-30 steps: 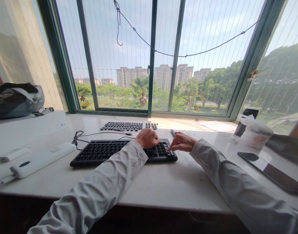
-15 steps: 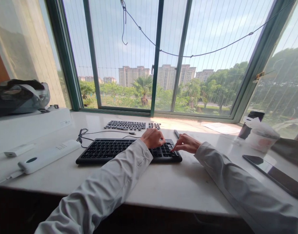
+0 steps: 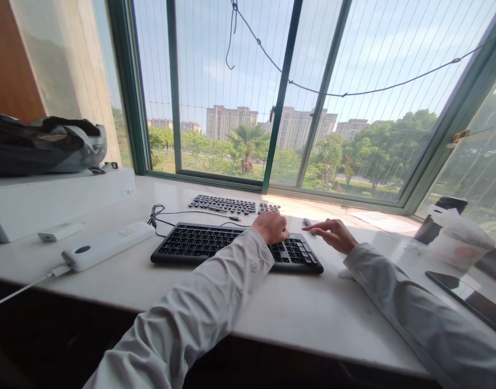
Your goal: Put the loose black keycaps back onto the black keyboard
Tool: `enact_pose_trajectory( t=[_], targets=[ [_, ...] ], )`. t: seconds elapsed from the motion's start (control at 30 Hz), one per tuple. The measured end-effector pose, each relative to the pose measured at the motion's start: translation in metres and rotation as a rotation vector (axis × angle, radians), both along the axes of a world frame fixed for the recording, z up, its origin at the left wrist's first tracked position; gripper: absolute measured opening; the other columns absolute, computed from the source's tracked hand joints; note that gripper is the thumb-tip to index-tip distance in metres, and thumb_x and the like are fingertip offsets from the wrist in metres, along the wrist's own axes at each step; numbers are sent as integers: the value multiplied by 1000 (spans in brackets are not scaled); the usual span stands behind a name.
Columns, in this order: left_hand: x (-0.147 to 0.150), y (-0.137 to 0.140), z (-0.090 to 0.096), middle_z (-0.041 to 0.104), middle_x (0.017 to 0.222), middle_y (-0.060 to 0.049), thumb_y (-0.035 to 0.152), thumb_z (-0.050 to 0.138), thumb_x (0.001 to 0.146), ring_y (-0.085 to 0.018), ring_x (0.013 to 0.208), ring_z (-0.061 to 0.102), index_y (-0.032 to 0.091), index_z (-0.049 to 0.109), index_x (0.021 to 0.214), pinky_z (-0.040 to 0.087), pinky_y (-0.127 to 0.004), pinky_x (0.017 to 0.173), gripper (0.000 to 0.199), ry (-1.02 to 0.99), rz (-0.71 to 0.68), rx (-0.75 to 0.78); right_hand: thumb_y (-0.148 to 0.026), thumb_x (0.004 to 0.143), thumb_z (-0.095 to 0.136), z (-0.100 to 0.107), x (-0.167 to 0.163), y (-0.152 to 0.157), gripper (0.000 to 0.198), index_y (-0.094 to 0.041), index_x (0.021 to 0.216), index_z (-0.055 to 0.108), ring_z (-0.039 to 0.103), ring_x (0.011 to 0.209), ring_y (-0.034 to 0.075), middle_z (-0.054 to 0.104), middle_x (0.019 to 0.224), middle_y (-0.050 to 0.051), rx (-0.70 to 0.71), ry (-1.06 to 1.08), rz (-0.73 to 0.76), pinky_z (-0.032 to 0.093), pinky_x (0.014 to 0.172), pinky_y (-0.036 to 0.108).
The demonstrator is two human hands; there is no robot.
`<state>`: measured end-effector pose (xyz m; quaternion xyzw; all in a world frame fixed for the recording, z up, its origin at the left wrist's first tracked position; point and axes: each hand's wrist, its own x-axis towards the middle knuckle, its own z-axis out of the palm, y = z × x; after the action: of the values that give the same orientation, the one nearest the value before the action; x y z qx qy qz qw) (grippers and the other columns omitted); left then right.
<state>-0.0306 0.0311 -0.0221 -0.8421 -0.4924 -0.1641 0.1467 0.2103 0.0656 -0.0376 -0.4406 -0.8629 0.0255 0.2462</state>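
Observation:
A black full-size keyboard (image 3: 191, 243) lies on the white tabletop in front of me. My left hand (image 3: 270, 227) is over its right half with the fingers curled in; whatever they hold is hidden. To the right of the keyboard, my right hand (image 3: 334, 233) is raised, index finger stretched out and fingers apart, with nothing visible in it. Its fingertips are close to a small grey stick-like object (image 3: 307, 222) behind the keyboard's right end; I cannot tell whether they touch. Behind the keyboard, loose black keycaps (image 3: 223, 204) are laid out in rows.
A coiled black cable (image 3: 155, 215) lies at the keyboard's left. Further left are a white power bank-like device (image 3: 110, 246), a small white block (image 3: 60, 232) and a white box (image 3: 61, 200) bearing a dark helmet-like object (image 3: 45, 146). A phone (image 3: 467, 300) and a bagged cup (image 3: 461, 243) stand right.
My right hand has lifted off the keyboard's number pad and moved right and back, its fingers straightening. My left hand stays curled over the keyboard. The whole view has shifted.

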Motion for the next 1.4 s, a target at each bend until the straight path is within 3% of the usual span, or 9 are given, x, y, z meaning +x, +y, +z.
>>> enact_pose_trajectory(
  t=[0.07,0.17,0.27,0.43,0.73,0.93,1.1,1.3,1.4],
  targets=[
    [-1,3,-2,69,90,-14,30,49,81,-26,89,65,13,72,93,50,-35,76,30,-4,72,-45,-54,88,39,-2,-3,12,53,-17,109,71,47,53,13,63,57,2,62,-29,-73,33,56,27],
    [-2,6,-7,69,92,-16,26,50,81,-27,91,65,11,70,96,51,-36,76,30,-7,128,-87,-42,90,39,-4,-18,37,41,-24,108,71,54,58,15,69,66,3,148,-270,-219,36,60,27],
    [0,7,-9,69,93,-15,27,50,82,-27,91,65,11,70,95,51,-36,77,29,-3,133,-100,-35,90,38,-4,-38,72,38,-26,108,70,62,77,18,73,84,6,229,-553,-269,38,80,32],
    [3,4,-7,69,91,-14,27,50,83,-25,90,64,13,70,94,50,-34,77,26,5,122,-115,-32,87,45,-1,-68,137,33,-22,105,70,62,92,22,72,98,10,197,-678,-277,32,94,38],
    [5,4,-8,69,89,-14,25,54,81,-24,91,65,12,69,92,50,-33,76,23,-28,94,-114,-34,88,44,-14,-97,218,41,-23,126,56,57,106,27,64,117,13,122,-782,-363,31,92,43],
    [5,4,-8,68,90,-14,26,55,81,-24,90,65,12,70,91,50,-33,74,23,-43,91,-134,-30,88,45,-17,-89,237,38,-28,124,58,57,108,26,63,121,10,93,-776,-384,29,94,43],
    [5,3,-7,67,91,-16,24,54,81,-25,92,64,11,69,94,49,-33,75,24,-48,83,-161,-36,87,48,-19,-83,235,28,-29,105,69,59,100,23,67,111,9,110,-742,-355,28,93,40],
    [5,4,-6,67,92,-17,24,52,81,-26,94,64,11,69,96,49,-34,76,26,-46,78,-188,-42,86,50,-20,-87,235,38,-26,118,62,58,102,25,66,114,11,130,-694,-359,28,93,41],
    [5,4,-6,67,92,-17,24,52,81,-26,94,64,11,69,96,49,-34,76,27,-47,80,-192,-40,86,51,-21,-89,234,33,-30,113,65,58,103,23,67,114,8,119,-681,-340,27,94,40]
  ],
)
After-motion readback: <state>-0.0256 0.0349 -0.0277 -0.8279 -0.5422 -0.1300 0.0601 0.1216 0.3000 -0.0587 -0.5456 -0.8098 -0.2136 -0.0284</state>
